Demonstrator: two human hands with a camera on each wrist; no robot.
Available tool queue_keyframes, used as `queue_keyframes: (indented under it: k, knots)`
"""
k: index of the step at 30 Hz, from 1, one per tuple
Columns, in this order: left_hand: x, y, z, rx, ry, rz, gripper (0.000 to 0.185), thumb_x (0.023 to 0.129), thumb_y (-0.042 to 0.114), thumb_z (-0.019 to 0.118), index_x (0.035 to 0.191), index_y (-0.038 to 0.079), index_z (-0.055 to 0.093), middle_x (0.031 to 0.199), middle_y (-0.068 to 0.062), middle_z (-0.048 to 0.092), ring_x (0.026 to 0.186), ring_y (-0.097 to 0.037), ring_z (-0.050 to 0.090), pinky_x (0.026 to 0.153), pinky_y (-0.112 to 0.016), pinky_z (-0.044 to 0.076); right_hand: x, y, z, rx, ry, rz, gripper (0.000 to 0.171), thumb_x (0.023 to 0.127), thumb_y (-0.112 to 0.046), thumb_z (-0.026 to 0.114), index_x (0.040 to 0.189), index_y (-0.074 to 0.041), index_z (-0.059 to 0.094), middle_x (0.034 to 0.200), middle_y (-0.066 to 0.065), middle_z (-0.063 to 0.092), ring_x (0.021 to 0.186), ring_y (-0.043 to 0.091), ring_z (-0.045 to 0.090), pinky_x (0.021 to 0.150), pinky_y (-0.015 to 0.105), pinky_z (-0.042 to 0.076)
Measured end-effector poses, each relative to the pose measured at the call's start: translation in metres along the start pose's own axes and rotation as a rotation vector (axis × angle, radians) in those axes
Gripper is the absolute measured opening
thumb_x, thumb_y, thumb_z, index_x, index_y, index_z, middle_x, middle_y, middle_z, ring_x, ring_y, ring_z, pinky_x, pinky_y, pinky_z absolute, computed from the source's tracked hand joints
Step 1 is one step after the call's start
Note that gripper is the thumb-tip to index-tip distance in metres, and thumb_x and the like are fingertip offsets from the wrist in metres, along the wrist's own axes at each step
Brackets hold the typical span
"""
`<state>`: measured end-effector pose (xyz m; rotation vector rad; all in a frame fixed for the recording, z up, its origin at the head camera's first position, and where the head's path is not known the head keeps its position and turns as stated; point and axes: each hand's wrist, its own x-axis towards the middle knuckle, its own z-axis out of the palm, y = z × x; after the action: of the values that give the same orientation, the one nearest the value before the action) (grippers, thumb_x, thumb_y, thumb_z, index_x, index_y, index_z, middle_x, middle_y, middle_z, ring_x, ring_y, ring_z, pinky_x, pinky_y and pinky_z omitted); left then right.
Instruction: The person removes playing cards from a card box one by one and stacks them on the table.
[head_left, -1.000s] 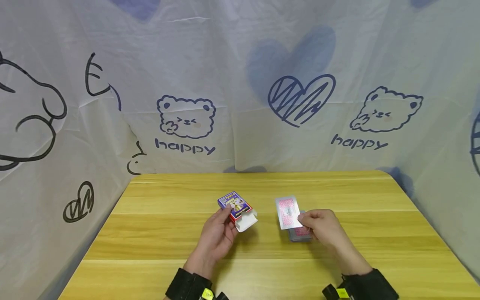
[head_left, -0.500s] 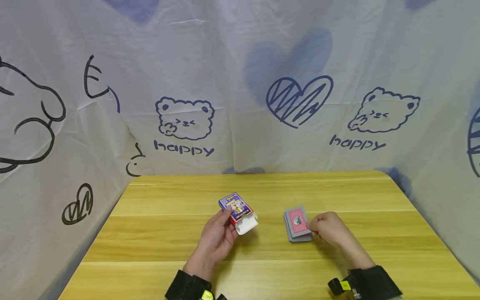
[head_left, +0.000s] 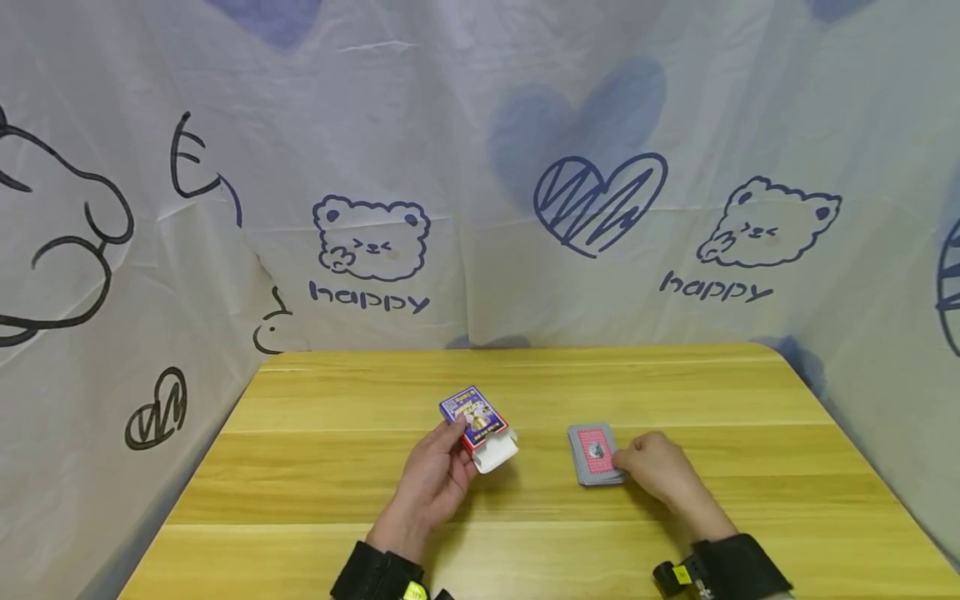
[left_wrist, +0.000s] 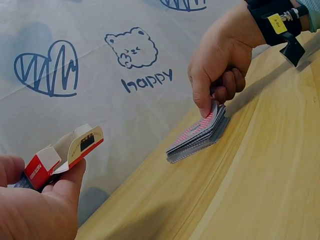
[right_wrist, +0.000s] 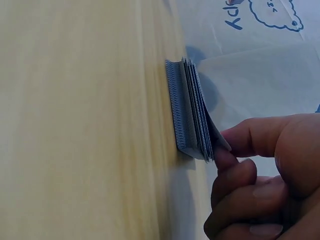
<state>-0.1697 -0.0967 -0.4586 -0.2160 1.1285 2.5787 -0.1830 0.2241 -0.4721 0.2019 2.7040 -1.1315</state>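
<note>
- Black wrist straps (head_left: 375, 575) are seen at the near edge of the head view, one on each forearm.
- The left hand (head_left: 433, 475) is raised just above the tabletop (head_left: 300, 467), left of centre; its grip is clamped on a card box (head_left: 478, 423), with thumb and fingers curled round the box's near end.
- The card box is blue and red, held tilted, and its white flap (left_wrist: 82, 140) is seen standing open at the right end.
- The right hand (head_left: 654, 467) is placed to the right of the left hand, well apart from it, low over the tabletop.
- Its fingertips (right_wrist: 222, 152) are pinched on the right edge of the deck of cards (head_left: 595, 454); the top cards are lifted slightly at that edge, as shown in the left wrist view.
- The deck is laid face down on the tabletop, right of the card box and apart from it, with red patterned backs upward.
- Farthest off, a white cloth backdrop (head_left: 480, 167) printed with bears, hearts and the word "happy" is hung behind the tabletop.
</note>
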Motion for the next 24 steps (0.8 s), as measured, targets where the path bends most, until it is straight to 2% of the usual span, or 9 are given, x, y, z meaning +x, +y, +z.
queue_keyframes:
  k: [15,24]
  knots:
    - [0.0005,0.0001,-0.0005,0.011,-0.010,0.001,0.053,0.115,0.022,0.043,0.159,-0.004,0.030,0.126,-0.012,0.074,0.114,-0.016,0.074,0.104,-0.033,0.058,-0.0004,-0.0002,0.0002,-0.064,0.012,-0.037,0.036,0.089,-0.023,0.070,0.061,-0.013,0.049,0.058,-0.004,0.040,0.054,0.013,0.036,0.051,0.023,0.026]
    - [0.0031,-0.0023,-0.0037,0.097,0.015,-0.016,0.055,0.115,0.023,0.045,0.160,-0.004,0.030,0.133,-0.017,0.069,0.114,-0.020,0.073,0.103,-0.035,0.059,-0.0035,-0.0064,-0.0018,-0.021,0.035,-0.052,0.037,0.093,-0.023,0.064,0.062,-0.013,0.048,0.058,-0.004,0.037,0.053,0.013,0.034,0.050,0.023,0.025]
